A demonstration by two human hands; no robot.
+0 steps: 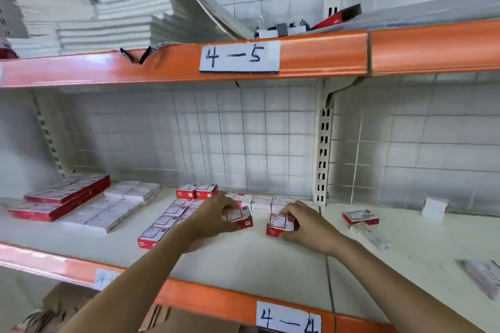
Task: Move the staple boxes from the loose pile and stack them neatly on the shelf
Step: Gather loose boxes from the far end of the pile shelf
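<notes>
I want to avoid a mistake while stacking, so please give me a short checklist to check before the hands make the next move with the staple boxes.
1. Left hand grips a staple box: ok.
2. Right hand grips a second box: ok.
3. Both held boxes are over the shelf board, not past its orange front edge: ok.
4. Neat rows to join lie just left of the left hand: ok.
5. Whether the held boxes already rest on the board: cannot tell.
6. All loose boxes gathered: not ok, a stray box lies to the right.
</notes>
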